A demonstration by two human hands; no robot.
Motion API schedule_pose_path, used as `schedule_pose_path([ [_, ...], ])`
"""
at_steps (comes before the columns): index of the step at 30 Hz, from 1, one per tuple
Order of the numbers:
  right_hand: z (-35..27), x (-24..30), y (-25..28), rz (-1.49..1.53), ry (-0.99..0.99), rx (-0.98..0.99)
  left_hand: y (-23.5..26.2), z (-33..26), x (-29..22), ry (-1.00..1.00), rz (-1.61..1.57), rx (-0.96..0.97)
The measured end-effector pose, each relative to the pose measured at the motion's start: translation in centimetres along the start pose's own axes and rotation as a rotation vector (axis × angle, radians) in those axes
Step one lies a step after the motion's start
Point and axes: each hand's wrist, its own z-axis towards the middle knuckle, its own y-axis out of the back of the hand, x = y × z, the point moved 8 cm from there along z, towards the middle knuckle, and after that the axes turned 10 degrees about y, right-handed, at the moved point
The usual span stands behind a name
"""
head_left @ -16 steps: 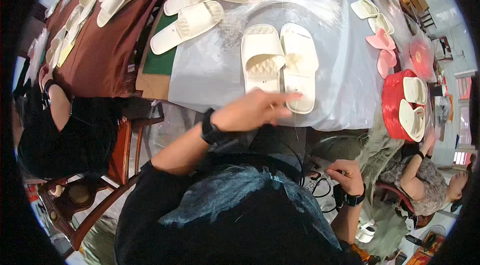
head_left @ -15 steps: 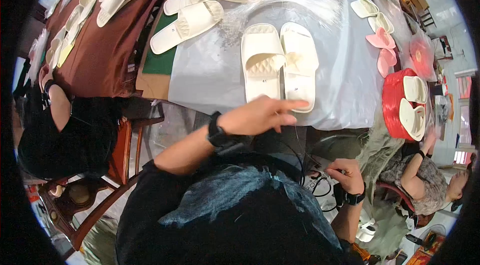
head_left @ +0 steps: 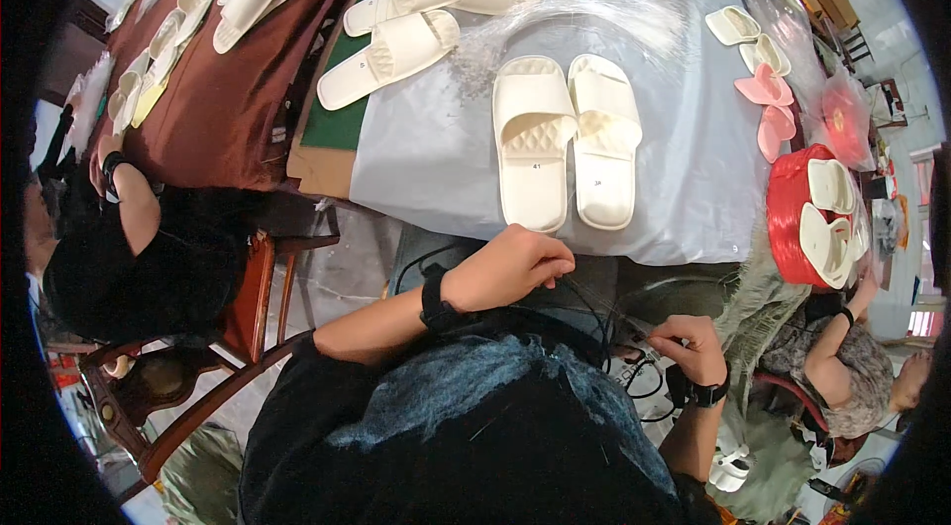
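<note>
Below the table's front edge, my left hand is closed in a pinch, thumb against fingers. Lower and to the right, my right hand is pinched shut too. A faint clear thread seems to run between the two hands; its ends are hidden in the fingers. Just beyond my left hand, two cream slippers lie side by side, toes away from me: a larger left one and a smaller right one. Neither hand touches them.
Loose clear strands lie on the grey-covered table. Several cream slippers sit at left, pink ones at right. A red coil carries slippers. People sit on both sides; a wooden chair stands at left.
My left hand has drawn back from the slippers' heels toward me and its spread fingers have closed. My right hand stays pinched in nearly the same place. The whole view has shifted slightly.
</note>
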Motion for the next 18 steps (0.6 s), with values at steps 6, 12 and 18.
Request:
schedule_pose_path([
  [6, 1.4, 1.3, -0.7, 0.000, 0.038, 0.053, 0.5, -1.2, 1.0, 0.108, -0.084, -0.016],
  [12, 2.2, 1.7, -0.5, -0.065, 0.129, 0.065, 0.4, -1.3, 2.3, 0.168, -0.190, -0.018],
  [18, 3.4, 2.0, -0.3, -0.086, 0.134, 0.076, 1.3, -0.9, 2.5, 0.145, -0.224, -0.120],
])
